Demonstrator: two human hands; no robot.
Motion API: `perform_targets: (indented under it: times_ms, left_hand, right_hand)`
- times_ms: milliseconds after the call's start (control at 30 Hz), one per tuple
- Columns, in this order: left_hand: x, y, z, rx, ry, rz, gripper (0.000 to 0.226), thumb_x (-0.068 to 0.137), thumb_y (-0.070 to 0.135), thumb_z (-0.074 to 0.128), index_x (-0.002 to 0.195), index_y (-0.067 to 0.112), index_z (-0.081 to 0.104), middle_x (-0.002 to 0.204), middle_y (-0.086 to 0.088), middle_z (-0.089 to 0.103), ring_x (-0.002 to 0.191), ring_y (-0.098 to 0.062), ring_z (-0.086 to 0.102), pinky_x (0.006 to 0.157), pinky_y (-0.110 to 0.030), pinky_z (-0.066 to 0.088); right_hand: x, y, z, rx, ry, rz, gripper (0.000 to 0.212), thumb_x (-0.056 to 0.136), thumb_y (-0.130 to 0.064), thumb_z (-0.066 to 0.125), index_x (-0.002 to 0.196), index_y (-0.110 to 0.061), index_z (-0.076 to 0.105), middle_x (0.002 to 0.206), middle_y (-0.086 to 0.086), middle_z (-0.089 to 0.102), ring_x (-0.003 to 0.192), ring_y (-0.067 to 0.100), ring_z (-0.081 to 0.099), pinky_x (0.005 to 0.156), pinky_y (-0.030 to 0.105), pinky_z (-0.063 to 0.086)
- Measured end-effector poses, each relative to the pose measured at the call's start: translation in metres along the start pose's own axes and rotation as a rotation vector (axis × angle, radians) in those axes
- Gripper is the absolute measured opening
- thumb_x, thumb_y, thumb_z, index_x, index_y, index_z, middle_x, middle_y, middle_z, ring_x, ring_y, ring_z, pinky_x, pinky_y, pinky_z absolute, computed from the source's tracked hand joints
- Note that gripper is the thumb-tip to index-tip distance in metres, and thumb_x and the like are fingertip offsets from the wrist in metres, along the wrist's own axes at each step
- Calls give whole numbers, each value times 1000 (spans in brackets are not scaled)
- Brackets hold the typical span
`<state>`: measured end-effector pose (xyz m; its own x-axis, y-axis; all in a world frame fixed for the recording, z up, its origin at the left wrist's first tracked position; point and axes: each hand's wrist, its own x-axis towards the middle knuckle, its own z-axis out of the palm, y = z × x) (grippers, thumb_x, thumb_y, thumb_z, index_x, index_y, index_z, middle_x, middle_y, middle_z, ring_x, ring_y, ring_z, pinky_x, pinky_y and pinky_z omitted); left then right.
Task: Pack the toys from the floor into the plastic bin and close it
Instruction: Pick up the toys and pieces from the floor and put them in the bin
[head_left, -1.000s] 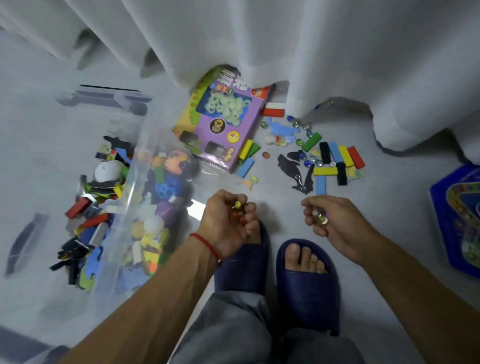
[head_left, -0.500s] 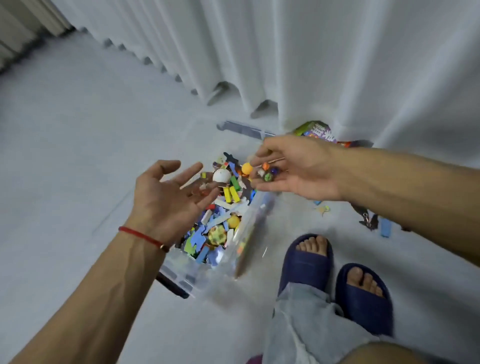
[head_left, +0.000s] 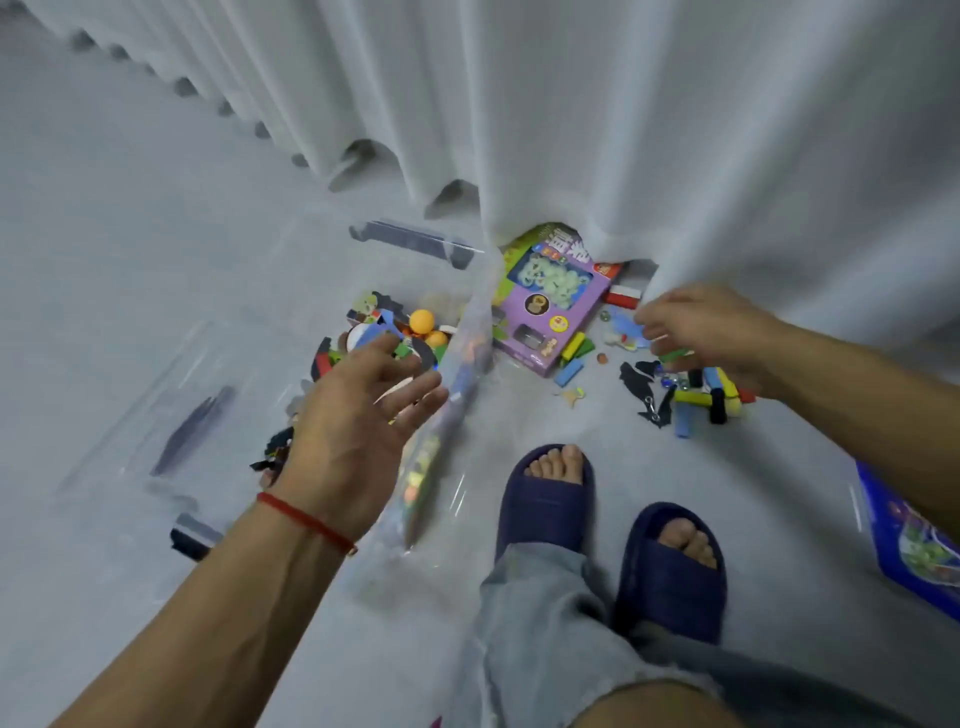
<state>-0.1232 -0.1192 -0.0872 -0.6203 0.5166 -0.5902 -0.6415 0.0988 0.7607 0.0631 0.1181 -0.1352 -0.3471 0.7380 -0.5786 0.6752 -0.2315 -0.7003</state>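
While left hand (head_left: 358, 415) spreads fingers over bin (head_left: 470, 332), right hand (head_left: 701, 327) blurred, grip unclear, two orange balls (head_left: 422, 321).

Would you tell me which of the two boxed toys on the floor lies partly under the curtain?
The purple box beside the plastic bin; its far end is tucked under the curtain. The blue box lies in the open at the right edge.

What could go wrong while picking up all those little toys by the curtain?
Marbles lie among the blocks under the right hand; a nudge might roll them under the curtain. The clear plastic bin wall is hard to see, so tossed toys could miss. A slipper stands near the pile and could kick pieces.
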Motion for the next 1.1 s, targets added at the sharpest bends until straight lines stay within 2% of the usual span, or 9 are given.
perform_targets:
  times_ms: [67,167,333,467,700,833,900,1000,1100]
  left_hand:
    - [13,-33,29,147,-75,-24,32,94,5,53,125,6,59,114,-15,65,103,-33,67,89,-46,58]
    - [50,-90,62,482,-155,-23,30,93,3,54,121,9,61,114,-15,64,99,-29,65,84,-43,59]
    - [131,-176,80,1240,-285,269,41,85,13,63,126,21,63,123,0,62,106,-18,61,93,-26,46]
    - [185,-213,82,1552,-394,609,45,82,8,67,127,11,64,132,-12,58,118,-32,55,103,-34,41]
    - [208,-244,81,1678,-405,850,17,87,11,68,103,7,72,124,-18,55,113,-37,53,95,-43,50]
    - [204,-246,83,1554,-401,727,14,88,13,69,101,11,73,126,-15,51,108,-35,57,93,-46,52]
    - [199,-247,86,1530,-438,720,14,89,14,70,102,11,74,127,-14,51,105,-30,59,95,-34,52]
    - [193,-247,88,1506,-464,673,14,88,12,71,102,10,74,129,-12,50,103,-20,56,89,1,33]
    - [191,-251,87,1493,-497,633,17,85,10,72,102,10,73,130,-11,48,102,-17,55,83,11,25]
  right_hand:
    - [18,47,-27,-207,122,40,24,81,-26,64,94,-8,72,90,11,69,74,24,62,69,38,57]
    - [28,116,-43,-568,155,112,23,90,-27,62,110,-16,68,118,13,66,104,33,60,82,35,46]
    - [44,212,4,-478,99,125,61,88,-35,69,140,-13,46,137,17,54,121,34,54,99,41,46]
    - [57,226,48,-423,258,-34,78,86,-33,72,148,-15,28,139,19,38,122,35,43,96,47,47]
    - [93,216,61,-813,401,-180,51,94,-51,57,138,-28,44,135,16,37,113,34,45,69,41,51]
    - [99,219,67,-795,442,-216,34,94,-42,60,122,-22,57,133,14,43,112,33,46,64,39,50]
    - [97,222,71,-773,453,-229,30,92,-38,63,117,-21,60,131,13,45,111,33,46,68,40,50]
    - [90,232,70,-698,443,-272,25,90,-34,67,111,-20,63,129,10,47,110,30,46,76,39,50]
    - [81,243,70,-614,439,-310,18,88,-26,71,103,-19,64,126,6,48,110,26,46,84,37,50]
